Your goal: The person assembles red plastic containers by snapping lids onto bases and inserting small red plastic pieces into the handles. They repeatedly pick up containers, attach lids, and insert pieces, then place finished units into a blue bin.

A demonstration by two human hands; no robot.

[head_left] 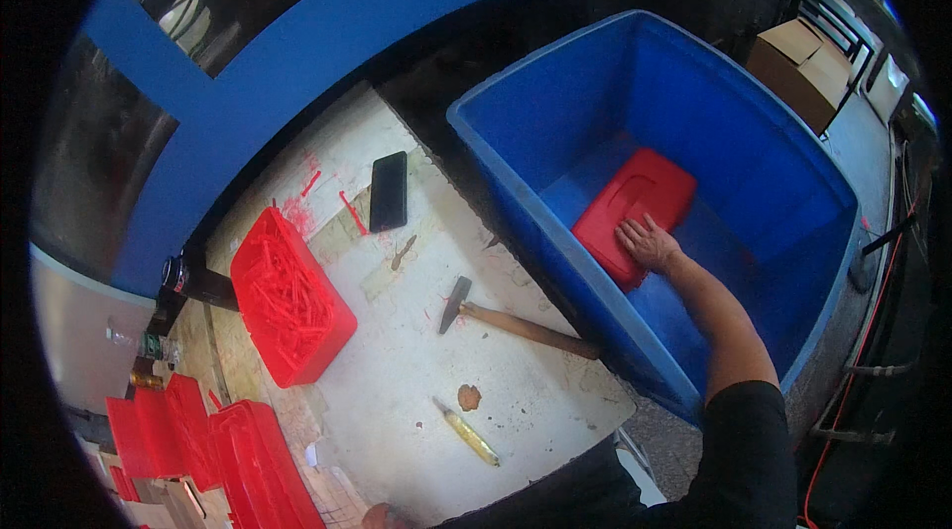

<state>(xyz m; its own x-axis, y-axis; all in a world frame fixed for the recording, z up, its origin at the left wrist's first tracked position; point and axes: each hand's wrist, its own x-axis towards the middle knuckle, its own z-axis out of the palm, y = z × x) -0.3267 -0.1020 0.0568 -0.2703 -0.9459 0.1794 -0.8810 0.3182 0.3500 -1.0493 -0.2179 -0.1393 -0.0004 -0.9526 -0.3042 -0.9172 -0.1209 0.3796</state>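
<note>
Inside a large blue bin (pixel 501 167) to the right of the table lies a red plastic case or lid (pixel 650 177) with a raised panel. My right hand (pixel 650 243) rests on its near side, fingers spread over the surface. At the lower edge only a small rounded bit of skin shows, apparently my left hand (pixel 382 517); its fingers are hidden. Nearest to it are the worktable (pixel 407 450) and a long red plastic piece (pixel 260 465). A yellow-handled knife (pixel 468 434) lies on the table, below a wooden-handled hammer (pixel 526 329).
A red box (pixel 332 336) full of thin red plastic strips stands on the table's left. Beyond it lies a black phone (pixel 389 192). More red plastic parts (pixel 164 435) stand at lower left. A cardboard box (pixel 798 73) sits past the bin; a blue-framed panel (pixel 297 83) rises behind.
</note>
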